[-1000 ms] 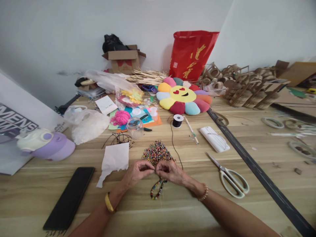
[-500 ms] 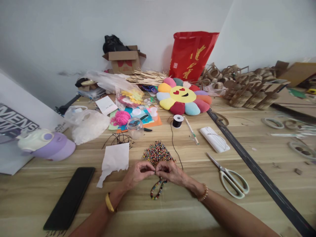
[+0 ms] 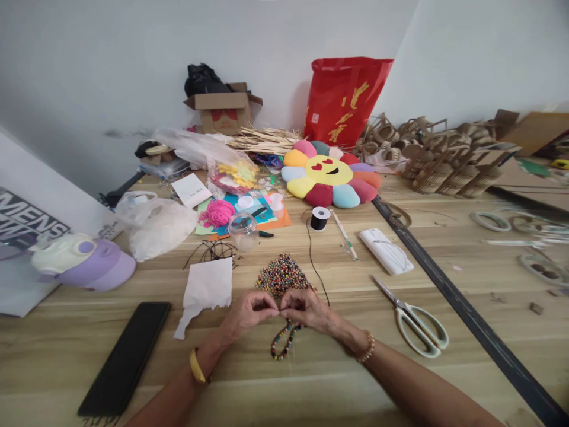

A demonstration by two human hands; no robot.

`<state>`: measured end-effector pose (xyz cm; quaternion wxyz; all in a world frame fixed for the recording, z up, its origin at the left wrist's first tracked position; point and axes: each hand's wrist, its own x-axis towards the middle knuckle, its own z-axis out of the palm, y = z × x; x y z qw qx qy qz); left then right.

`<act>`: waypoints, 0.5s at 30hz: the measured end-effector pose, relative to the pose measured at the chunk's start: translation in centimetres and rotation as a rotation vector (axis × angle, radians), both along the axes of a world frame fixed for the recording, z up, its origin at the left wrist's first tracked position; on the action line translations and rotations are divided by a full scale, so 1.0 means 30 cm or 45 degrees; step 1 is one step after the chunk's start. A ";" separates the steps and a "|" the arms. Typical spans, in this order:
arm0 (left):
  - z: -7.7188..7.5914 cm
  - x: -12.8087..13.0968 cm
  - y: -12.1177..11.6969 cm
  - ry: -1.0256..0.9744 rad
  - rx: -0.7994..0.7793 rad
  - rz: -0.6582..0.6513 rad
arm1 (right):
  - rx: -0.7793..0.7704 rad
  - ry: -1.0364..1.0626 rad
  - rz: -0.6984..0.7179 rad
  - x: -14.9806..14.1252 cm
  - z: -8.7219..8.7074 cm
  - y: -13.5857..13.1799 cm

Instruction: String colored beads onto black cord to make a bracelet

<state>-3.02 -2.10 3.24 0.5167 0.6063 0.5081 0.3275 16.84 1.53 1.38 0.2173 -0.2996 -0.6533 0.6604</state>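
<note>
My left hand (image 3: 251,309) and my right hand (image 3: 306,309) meet fingertip to fingertip just in front of a heap of small multicoloured beads (image 3: 284,273). Both are closed in a pinch. What sits between the left fingertips is too small to make out. A looped string of beads (image 3: 279,354) hangs below the right fingers and rests on the table; its upper end runs up to that hand, where the fingers cover it.
White-handled scissors (image 3: 422,329) lie to the right, near a white power bank-like block (image 3: 386,251). A black thread spool (image 3: 320,218) stands behind the beads. Left are torn paper (image 3: 207,284), a black phone-like slab (image 3: 127,356) and a clear jar (image 3: 243,231).
</note>
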 end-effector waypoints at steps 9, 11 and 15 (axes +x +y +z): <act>0.047 0.009 -0.009 0.003 0.068 0.020 | -0.138 0.081 -0.054 0.001 0.023 0.005; 0.047 0.010 -0.010 -0.005 0.081 0.020 | -0.128 0.106 -0.032 0.002 0.022 0.006; 0.028 0.019 -0.011 -0.054 0.094 0.016 | -0.095 0.113 0.023 0.003 0.023 0.002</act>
